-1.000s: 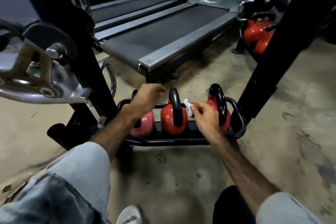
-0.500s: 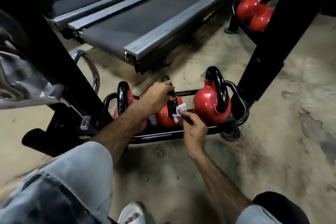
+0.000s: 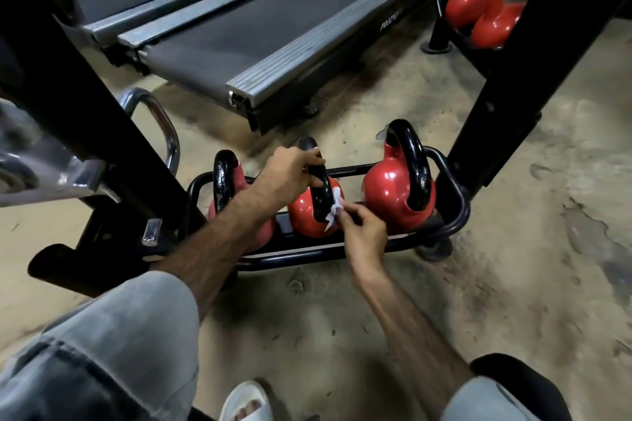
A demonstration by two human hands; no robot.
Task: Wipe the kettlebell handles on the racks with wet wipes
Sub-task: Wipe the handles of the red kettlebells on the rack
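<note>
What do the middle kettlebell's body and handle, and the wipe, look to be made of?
Middle kettlebell: body glossy red, likely a vinyl or paint coating over metal, judging by the highlights. Its handle: black, painted-looking metal with sheen. Wipe: thin white crumpled fabric or paper, pinched by the right hand.

We crouch over a low black tubular steel rack (image 3: pixel 455 215) holding three red kettlebells with black handles. Our left hand (image 3: pixel 287 174) grips the top of the middle kettlebell's black handle (image 3: pixel 321 188), while our right hand (image 3: pixel 362 236) pinches a crumpled white wet wipe (image 3: pixel 334 207) against that handle's near side. The larger red kettlebell (image 3: pixel 393 195) stands just right; a smaller pinkish-red kettlebell (image 3: pixel 227 188) sits left. Grey treadmill decks (image 3: pixel 273 31) lie beyond on the worn concrete floor (image 3: pixel 513 249).
</note>
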